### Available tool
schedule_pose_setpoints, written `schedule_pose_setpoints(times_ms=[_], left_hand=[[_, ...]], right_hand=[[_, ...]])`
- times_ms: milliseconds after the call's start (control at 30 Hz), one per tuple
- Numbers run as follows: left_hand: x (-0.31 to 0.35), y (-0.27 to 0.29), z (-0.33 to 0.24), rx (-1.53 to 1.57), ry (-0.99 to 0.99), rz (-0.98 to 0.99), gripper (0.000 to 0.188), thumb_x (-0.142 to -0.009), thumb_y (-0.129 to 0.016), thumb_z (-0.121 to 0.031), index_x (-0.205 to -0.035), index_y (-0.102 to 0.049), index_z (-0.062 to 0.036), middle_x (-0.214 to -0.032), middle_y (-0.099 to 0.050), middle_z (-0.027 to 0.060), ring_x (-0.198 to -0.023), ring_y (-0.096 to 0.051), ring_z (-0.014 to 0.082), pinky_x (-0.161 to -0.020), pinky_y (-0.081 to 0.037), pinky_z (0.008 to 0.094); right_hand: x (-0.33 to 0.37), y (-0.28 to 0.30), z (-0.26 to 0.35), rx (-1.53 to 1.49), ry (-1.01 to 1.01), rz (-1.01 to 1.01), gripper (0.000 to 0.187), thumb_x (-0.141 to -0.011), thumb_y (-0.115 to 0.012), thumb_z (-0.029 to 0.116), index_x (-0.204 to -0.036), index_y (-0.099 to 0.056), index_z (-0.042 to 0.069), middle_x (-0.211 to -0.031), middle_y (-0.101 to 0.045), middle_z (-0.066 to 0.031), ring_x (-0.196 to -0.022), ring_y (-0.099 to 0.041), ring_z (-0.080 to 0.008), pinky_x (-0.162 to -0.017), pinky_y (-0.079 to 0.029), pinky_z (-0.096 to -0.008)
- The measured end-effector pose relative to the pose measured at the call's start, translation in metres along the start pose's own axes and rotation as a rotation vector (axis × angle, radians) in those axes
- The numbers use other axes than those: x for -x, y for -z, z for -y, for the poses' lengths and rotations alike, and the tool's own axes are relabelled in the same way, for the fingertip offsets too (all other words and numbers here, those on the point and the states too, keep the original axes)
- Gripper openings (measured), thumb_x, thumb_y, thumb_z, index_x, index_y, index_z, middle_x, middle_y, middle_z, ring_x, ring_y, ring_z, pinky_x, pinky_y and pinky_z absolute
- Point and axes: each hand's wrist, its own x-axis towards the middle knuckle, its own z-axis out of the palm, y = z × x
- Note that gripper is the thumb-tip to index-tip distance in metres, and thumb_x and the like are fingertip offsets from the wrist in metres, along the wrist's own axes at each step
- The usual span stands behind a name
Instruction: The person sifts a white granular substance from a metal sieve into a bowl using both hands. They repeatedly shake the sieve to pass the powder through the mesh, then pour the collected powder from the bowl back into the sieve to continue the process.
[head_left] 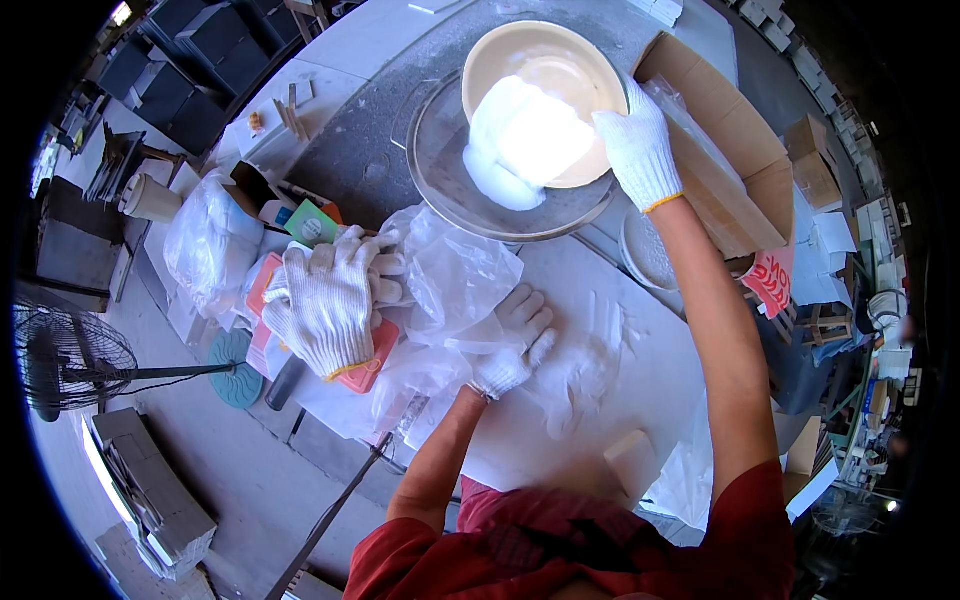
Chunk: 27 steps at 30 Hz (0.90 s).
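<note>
And there's the right hand [638, 150] clasping the cream bowl [560, 66] at its four-o'clock rim, white powder [528, 138] spilling past seven over the round sieve [436, 160], while the left hand [515, 345] sits farther off at six, its grip impossible to tell!

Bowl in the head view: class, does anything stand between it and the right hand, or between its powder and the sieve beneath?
Nothing visible does: the right hand grips the bowl directly at its rim, and the powder spills past the lower-left edge, unobstructed, over the sieve.
</note>
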Motion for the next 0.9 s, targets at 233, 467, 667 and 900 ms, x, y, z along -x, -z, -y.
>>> schedule_pose_setpoints(times_ms=[233,467,667,900], left_hand=[[0.001,-0.002,0.0,0.001,-0.009,-0.02,0.03,-0.088,-0.069,-0.024,-0.107,-0.071,-0.0008,-0.126,-0.067,0.0192,-0.129,-0.058,0.0418,-0.109,-0.048,0.0505],[0.001,-0.006,0.001,0.019,-0.007,-0.059,0.028,-0.089,-0.07,-0.029,-0.104,-0.072,-0.0055,-0.121,-0.068,0.013,-0.126,-0.06,0.0367,-0.119,-0.037,0.0576],[-0.009,0.011,-0.006,0.042,-0.023,-0.004,0.026,-0.087,-0.069,-0.025,-0.098,-0.07,-0.0015,-0.117,-0.066,0.0176,-0.12,-0.06,0.0393,-0.103,-0.05,0.0489],[-0.011,0.011,-0.007,0.04,-0.042,-0.044,0.024,-0.086,-0.069,-0.024,-0.096,-0.069,-0.0021,-0.113,-0.066,0.0164,-0.117,-0.06,0.0383,-0.1,-0.05,0.0476]], right_hand=[[-0.003,0.005,0.002,0.025,-0.017,-0.014,0.048,-0.092,-0.063,0.003,-0.14,-0.065,-0.003,-0.127,-0.074,-0.0145,-0.115,-0.07,-0.0224,-0.1,-0.056,-0.0348],[0.005,0.006,0.009,0.063,0.069,-0.032,0.052,-0.093,-0.062,0.003,-0.145,-0.062,-0.001,-0.129,-0.074,-0.0153,-0.118,-0.07,-0.0246,-0.105,-0.055,-0.0362],[0.016,-0.005,0.021,0.113,0.282,-0.056,0.064,-0.09,-0.055,0.003,-0.152,-0.06,0.019,-0.133,-0.071,-0.0198,-0.122,-0.068,-0.0394,-0.105,-0.055,-0.0462],[0.018,-0.008,0.007,0.25,0.462,-0.034,0.064,-0.095,-0.059,0.006,-0.157,-0.055,0.022,-0.141,-0.067,-0.0146,-0.126,-0.066,-0.0391,-0.106,-0.055,-0.045]])
